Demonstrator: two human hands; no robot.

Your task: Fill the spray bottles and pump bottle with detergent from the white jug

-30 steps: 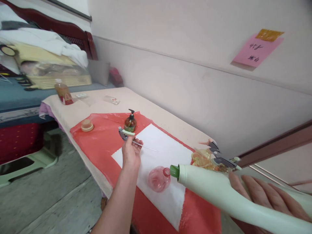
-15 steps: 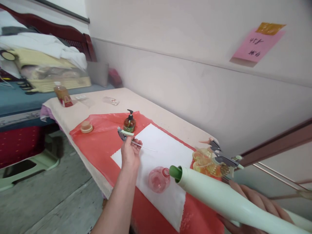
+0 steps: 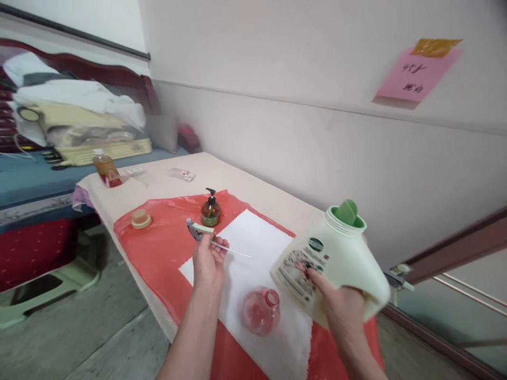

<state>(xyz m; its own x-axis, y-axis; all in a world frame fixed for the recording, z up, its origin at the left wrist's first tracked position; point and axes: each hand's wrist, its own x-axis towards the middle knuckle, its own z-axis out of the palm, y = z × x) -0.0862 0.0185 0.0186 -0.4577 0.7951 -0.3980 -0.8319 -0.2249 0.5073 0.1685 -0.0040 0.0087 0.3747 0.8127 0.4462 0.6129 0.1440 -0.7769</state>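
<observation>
My left hand (image 3: 209, 253) is closed round the neck of a spray trigger head (image 3: 200, 229), whose thin dip tube points right over the white cloth. In my right hand (image 3: 343, 311) is a large pale-green detergent jug (image 3: 336, 258), gripped by its handle. The jug is uncapped, tilted slightly, with a green spout showing in its mouth. Between my hands a round pink transparent bottle (image 3: 260, 311) stands uncapped on the white cloth (image 3: 253, 232). Beyond my left hand stands a brown pump bottle (image 3: 210, 210). A beige cap (image 3: 141, 218) lies to its left.
A red plastic sheet (image 3: 158, 253) lies under the cloth on the table. An amber bottle (image 3: 108, 169) and small clear packets (image 3: 182, 174) are at the far end. Another spray head (image 3: 399, 277) shows behind the jug. A red-covered stool (image 3: 37, 253) stands left, and the wall runs along the right.
The jug has swung from pouring position over the pink bottle to nearly upright, moving up and away from its mouth. The left hand still holds the spray head.
</observation>
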